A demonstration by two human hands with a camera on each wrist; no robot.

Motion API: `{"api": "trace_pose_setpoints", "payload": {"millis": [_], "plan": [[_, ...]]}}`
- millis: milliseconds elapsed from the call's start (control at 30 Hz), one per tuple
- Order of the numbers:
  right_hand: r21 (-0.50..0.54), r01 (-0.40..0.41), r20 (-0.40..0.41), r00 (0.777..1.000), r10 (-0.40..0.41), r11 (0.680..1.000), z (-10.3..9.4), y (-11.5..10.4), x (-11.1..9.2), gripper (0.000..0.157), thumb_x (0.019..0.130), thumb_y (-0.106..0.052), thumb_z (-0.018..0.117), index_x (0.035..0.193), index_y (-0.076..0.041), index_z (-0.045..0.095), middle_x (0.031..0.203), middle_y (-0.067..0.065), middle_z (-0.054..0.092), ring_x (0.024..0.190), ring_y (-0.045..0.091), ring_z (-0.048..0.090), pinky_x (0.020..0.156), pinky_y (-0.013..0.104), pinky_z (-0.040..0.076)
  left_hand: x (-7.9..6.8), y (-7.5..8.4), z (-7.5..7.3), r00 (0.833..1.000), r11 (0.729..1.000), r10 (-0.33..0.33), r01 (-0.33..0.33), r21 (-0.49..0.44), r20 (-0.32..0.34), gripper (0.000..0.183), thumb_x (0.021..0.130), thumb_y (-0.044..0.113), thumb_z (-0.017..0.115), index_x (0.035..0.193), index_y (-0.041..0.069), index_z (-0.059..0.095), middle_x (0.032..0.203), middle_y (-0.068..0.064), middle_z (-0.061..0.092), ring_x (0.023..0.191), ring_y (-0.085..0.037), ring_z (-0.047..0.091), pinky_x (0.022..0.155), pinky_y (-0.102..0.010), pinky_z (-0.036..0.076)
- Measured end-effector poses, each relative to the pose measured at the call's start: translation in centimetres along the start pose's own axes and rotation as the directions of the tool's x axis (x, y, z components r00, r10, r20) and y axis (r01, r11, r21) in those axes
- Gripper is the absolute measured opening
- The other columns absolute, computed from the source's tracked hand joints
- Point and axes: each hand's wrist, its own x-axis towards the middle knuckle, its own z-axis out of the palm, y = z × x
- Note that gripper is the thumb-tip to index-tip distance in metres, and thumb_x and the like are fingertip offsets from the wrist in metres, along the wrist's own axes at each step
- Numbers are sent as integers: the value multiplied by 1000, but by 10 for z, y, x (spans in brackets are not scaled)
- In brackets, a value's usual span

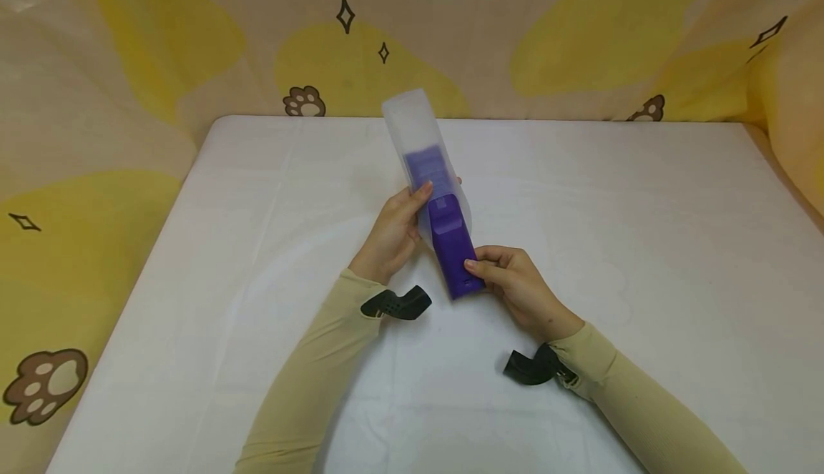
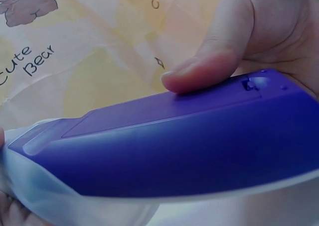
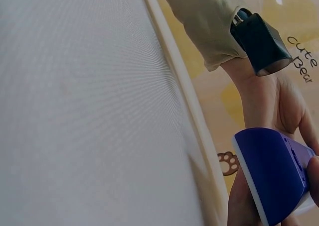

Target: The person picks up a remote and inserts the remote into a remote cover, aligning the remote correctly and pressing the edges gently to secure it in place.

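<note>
Reaching up from the bottom edge of the head view, left of centre, with the sleeved left arm [image 1: 309, 381], and slanting in from the bottom right with the sleeved right arm [image 1: 646, 402]. Near the frame's centre, gripping with the left hand [image 1: 394, 231] and pointing its thumb toward the upper right. Slightly lower and rightward, pinching with the right hand [image 1: 518, 284], pointing its thumb left.

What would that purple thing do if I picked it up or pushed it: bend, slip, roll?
The purple thing is probably stiff: it shows no dent where the right hand pinches its end. Its smooth, faintly shiny surface suggests it could feel slippery. With its long shape and flattish face, it would likely slide more than roll.
</note>
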Motion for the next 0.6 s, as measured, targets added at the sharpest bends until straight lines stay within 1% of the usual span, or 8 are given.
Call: {"api": "trace_pose_setpoints", "payload": {"millis": [200,433,600], "plan": [[0,3,3,1000,-3,1000,-1,0,1,10,90,-2,57,98,0,63,84,0,70,77,12,64,72,26,53,1,-2,0,1000,1000,-3,3,-1,0,41,103,13,37,138,-9,37,139,-26,41,118,-18,50,100,-31,40],[0,-6,-1,1000,6,1000,-2,1,0,9,90,-4,59,96,-1,64,83,1,70,76,12,64,72,26,53,1,-3,0,1000,1000,-5,5,0,4,41,103,13,37,138,-10,36,140,-26,41,121,-19,49,102,-32,38],[-1,-9,-4,1000,9,1000,-2,0,0,10,90,-4,59,98,1,64,83,1,70,75,11,63,72,26,53,1,-5,1,1000,1000,-4,4,-12,-2,41,103,11,37,137,-11,36,140,-28,39,116,-17,51,103,-32,38]]}}
